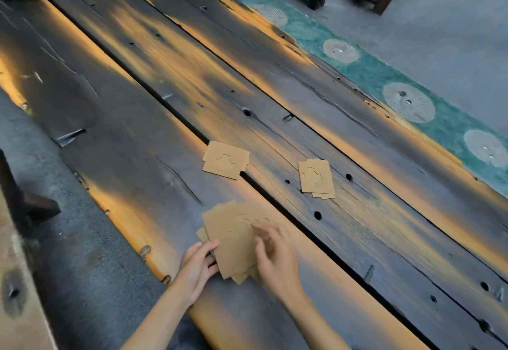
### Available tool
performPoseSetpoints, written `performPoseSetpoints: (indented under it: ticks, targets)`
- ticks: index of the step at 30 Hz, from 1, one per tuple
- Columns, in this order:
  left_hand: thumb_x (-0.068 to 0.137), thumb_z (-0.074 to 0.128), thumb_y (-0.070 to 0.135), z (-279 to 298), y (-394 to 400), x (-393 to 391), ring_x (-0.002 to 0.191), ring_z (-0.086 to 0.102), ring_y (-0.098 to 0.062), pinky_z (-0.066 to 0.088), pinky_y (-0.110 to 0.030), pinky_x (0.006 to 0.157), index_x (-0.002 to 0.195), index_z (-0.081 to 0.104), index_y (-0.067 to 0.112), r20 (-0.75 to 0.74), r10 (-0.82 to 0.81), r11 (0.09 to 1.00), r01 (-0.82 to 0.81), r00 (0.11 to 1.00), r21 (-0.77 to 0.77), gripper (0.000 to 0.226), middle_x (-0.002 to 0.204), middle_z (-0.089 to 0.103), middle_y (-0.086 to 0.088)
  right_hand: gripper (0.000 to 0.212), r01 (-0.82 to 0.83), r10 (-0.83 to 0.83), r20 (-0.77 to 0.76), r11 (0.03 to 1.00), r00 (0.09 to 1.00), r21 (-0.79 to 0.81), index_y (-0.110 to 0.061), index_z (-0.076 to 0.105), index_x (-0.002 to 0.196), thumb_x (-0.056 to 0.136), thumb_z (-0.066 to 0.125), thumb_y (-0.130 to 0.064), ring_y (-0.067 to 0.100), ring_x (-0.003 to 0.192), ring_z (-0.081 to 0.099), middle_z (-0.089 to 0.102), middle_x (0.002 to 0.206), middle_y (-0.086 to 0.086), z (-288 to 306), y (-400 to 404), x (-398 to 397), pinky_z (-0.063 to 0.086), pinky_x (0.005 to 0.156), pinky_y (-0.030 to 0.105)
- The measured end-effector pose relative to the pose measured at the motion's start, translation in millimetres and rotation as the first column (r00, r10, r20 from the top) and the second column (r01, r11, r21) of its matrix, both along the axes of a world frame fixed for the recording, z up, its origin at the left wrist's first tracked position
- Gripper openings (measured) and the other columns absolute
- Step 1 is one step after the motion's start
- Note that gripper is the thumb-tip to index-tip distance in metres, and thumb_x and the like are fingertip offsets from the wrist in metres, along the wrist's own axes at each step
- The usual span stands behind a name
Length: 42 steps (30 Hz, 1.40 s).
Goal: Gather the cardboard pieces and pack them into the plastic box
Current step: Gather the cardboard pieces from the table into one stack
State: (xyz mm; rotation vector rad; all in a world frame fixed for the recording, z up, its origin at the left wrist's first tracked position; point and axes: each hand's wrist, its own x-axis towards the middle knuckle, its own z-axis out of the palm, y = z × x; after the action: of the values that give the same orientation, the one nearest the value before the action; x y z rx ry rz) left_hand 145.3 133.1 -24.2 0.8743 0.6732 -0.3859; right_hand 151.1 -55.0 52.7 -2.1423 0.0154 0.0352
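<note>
1. A person at a weathered plank desk gathers a loose stack of cardboard pieces, which lies at about 6 o'clock in the head view, just ahead of both forearms.
2. The left hand pinches the stack's near-left edge, thumb on top and fingers curled beneath; the hand is closed on the cardboard.
3. The right hand rests over the stack's right side with its fingers loosely bent and spread, touching the top sheet; whether it grips anything cannot be told, as that hand is blurred.
4. Two more die-cut pieces lie apart from the stack: one cardboard piece near 12 o'clock from the stack, straddling the dark gap between planks, and a second cardboard piece toward 2 o'clock.
5. The plastic box is not in view, so packing has evidently not begun.
6. Risk: the stack is fanned and uneven, so a one-sided pinch could let sheets slide out when it is lifted.
7. Risk: a thin piece dragged across the plank gap could catch, bend or slip into it; knots and holes in the wood could snag edges as well.
</note>
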Motion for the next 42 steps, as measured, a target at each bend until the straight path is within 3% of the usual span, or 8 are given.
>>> performPoseSetpoints:
  ticks: [7, 13, 18, 24, 26, 30, 35, 42]
  targets:
    - [0.098, 0.058, 0.008, -7.6, 74.3, 39.1, 0.088, 0.078, -0.024, 0.064, -0.038, 0.064, 0.111, 0.066, 0.003, -0.029, 0.109, 0.992, -0.107, 0.994, 0.059, 0.016, 0.107, 0.079, -0.019, 0.032, 0.284, -0.249, -0.328, 0.957, 0.911, 0.061, -0.023, 0.056, 0.135, 0.104, 0.048, -0.023, 0.002, 0.109, 0.055, 0.056, 0.134, -0.002, -19.0, 40.0, 95.2, 0.048, 0.103, 0.038]
    - [0.098, 0.062, 0.010, -19.2, 106.0, 68.7, 0.095, 0.078, -0.026, 0.064, -0.038, 0.069, 0.115, 0.068, 0.004, -0.063, 0.121, 0.992, -0.119, 0.991, 0.039, 0.020, 0.114, 0.077, -0.019, 0.025, 0.433, -0.184, -0.655, 0.869, 0.733, 0.240, -0.033, 0.062, 0.113, 0.106, 0.039, -0.033, 0.003, 0.109, 0.055, 0.061, 0.122, -0.010, -37.5, 100.5, 129.8, 0.041, 0.098, 0.035]
    - [0.097, 0.063, 0.010, -29.0, 120.5, 88.7, 0.101, 0.077, -0.027, 0.064, -0.036, 0.072, 0.116, 0.069, 0.005, -0.085, 0.096, 0.995, -0.095, 0.992, 0.018, 0.020, 0.118, 0.077, -0.018, 0.031, 0.502, -0.198, -0.729, 0.835, 0.656, 0.225, -0.024, 0.062, 0.122, 0.105, 0.041, -0.038, 0.018, 0.119, 0.058, 0.064, 0.126, -0.001, -51.8, 124.5, 140.2, 0.045, 0.108, 0.044]
    - [0.098, 0.062, 0.009, -38.5, 137.0, 117.9, 0.106, 0.075, -0.028, 0.064, -0.036, 0.074, 0.121, 0.069, 0.006, -0.099, 0.030, 0.998, -0.025, 0.995, 0.049, 0.025, 0.119, 0.077, -0.015, 0.030, 0.332, -0.181, -0.635, 0.935, 0.751, 0.125, -0.023, 0.058, 0.131, 0.105, 0.046, -0.034, 0.009, 0.114, 0.057, 0.061, 0.133, -0.003, -65.3, 122.7, 173.9, 0.046, 0.093, 0.028]
    - [0.098, 0.061, 0.008, -39.1, 141.4, 129.1, 0.106, 0.075, -0.027, 0.064, -0.036, 0.073, 0.122, 0.069, 0.006, -0.101, 0.014, 0.998, -0.007, 0.995, 0.065, 0.025, 0.119, 0.077, -0.013, 0.039, 0.231, -0.206, -0.524, 0.973, 0.826, -0.017, -0.017, 0.054, 0.139, 0.102, 0.053, -0.029, 0.017, 0.124, 0.056, 0.058, 0.141, 0.004, -71.5, 115.6, 199.4, 0.047, 0.103, 0.034]
    - [0.099, 0.060, 0.009, -39.8, 149.7, 148.1, 0.108, 0.075, -0.026, 0.064, -0.036, 0.074, 0.123, 0.069, 0.008, -0.101, -0.012, 0.996, 0.020, 0.995, 0.082, 0.026, 0.119, 0.077, -0.012, 0.073, -0.022, -0.116, -0.345, 0.928, 0.932, -0.372, -0.016, 0.036, 0.153, 0.091, 0.070, -0.031, 0.026, 0.143, 0.039, 0.042, 0.155, 0.007, -82.5, 100.0, 257.3, 0.036, 0.116, 0.043]
    - [0.099, 0.061, 0.009, -41.8, 158.4, 162.2, 0.108, 0.075, -0.026, 0.064, -0.036, 0.074, 0.123, 0.069, 0.009, -0.120, -0.020, 0.995, 0.031, 0.993, 0.096, 0.025, 0.119, 0.077, -0.012, 0.125, -0.316, 0.037, -0.495, 0.810, 0.868, -0.495, -0.025, 0.002, 0.163, 0.073, 0.088, -0.044, 0.025, 0.157, 0.006, 0.010, 0.171, -0.002, -101.6, 83.1, 302.0, 0.020, 0.123, 0.053]
    - [0.097, 0.062, 0.008, -40.0, 160.0, 173.7, 0.106, 0.075, -0.027, 0.065, -0.037, 0.073, 0.122, 0.069, 0.008, -0.155, -0.023, 0.995, 0.037, 0.988, 0.092, 0.026, 0.118, 0.078, -0.012, 0.099, -0.270, -0.032, -0.469, 0.783, 0.883, -0.560, -0.028, 0.037, 0.148, 0.067, 0.091, -0.046, 0.028, 0.128, 0.037, 0.042, 0.134, 0.007, -99.4, 70.1, 302.9, 0.037, 0.106, 0.039]
